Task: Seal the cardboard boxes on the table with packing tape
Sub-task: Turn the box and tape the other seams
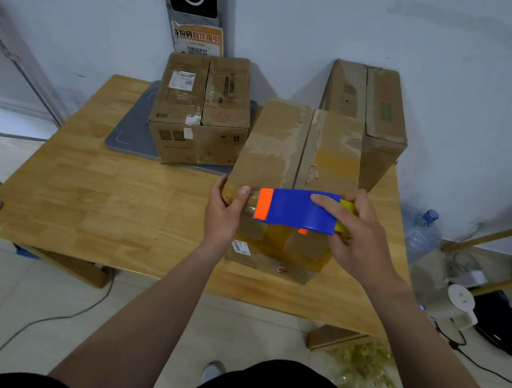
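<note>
Your blue plastic tape dispenser (296, 208) with its orange tip sits at the near top edge of the large worn brown cardboard box (301, 154).

Your right hand (361, 240) is clenched round the dispenser, index finger laid over its top, and the orange tip points towards your left hand (223, 209). That hand grasps the big box's near left corner, with the thumb pressing on shiny tape there. Behind the big box to its left, a smaller taped cardboard box (201, 108) stands on a flat grey pad (130, 130). Behind the big box to its right, a tall cardboard box (384, 113) rises against the wall. The light wooden table (81, 186) lies under the big box.
</note>
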Demonstrator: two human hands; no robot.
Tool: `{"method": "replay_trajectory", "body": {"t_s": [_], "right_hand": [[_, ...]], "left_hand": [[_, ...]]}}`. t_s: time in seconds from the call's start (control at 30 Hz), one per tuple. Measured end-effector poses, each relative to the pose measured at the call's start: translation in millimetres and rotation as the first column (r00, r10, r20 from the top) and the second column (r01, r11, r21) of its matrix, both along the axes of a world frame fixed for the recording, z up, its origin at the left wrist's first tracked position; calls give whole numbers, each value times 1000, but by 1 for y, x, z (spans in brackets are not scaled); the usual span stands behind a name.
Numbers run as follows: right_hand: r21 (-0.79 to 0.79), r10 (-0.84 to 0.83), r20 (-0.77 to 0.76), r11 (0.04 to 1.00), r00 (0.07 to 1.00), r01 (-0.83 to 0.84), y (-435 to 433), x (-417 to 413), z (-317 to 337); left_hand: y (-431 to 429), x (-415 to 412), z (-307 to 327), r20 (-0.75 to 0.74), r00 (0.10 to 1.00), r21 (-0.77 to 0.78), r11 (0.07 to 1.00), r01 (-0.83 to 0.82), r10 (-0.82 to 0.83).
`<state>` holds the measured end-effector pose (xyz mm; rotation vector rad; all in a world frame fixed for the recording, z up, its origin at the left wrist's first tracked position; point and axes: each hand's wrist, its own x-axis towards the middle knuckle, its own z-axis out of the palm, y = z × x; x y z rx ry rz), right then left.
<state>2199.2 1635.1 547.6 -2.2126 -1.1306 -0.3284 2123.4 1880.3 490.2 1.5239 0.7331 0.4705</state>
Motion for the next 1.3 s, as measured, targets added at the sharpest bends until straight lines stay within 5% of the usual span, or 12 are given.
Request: {"method": "replay_trajectory", "body": {"t_s": [0.3, 0.57, 1.03, 1.3], "right_hand": [[22, 2, -51, 1000, 999, -1, 5, 2, -2], [25, 4, -62, 1000, 998, -3, 4, 4, -4], [-137, 49, 41, 990, 998, -43, -5, 10, 7], [-69, -22, 97, 997, 995, 29, -42, 19, 6]], "left_hand": [[8, -8, -1, -48, 998, 133, 990, 37, -31], [18, 19, 16, -188, 982, 567, 819, 85, 28], [15, 20, 16, -215, 977, 461, 882, 102, -1], [12, 20, 15, -207, 978, 481, 872, 87, 16]]}}
